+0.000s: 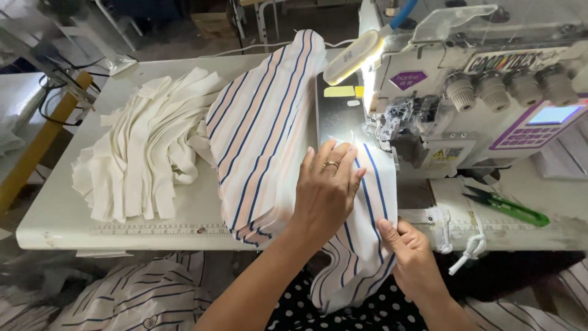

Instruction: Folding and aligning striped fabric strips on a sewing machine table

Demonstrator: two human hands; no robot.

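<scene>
Now the left hand (pixel 324 187) lies flat, fingers spread, on the white blue-striped cotton piece (pixel 367 239) at centre frame – to steady it – while the right hand (pixel 411 248) pinches its lower edge beside the white sewing machine (pixel 484 92).

White fabric piece (pixel 367 202) with blue and peach stripes, cream strips (pixel 141 159), green snips (pixel 508 208)
</scene>
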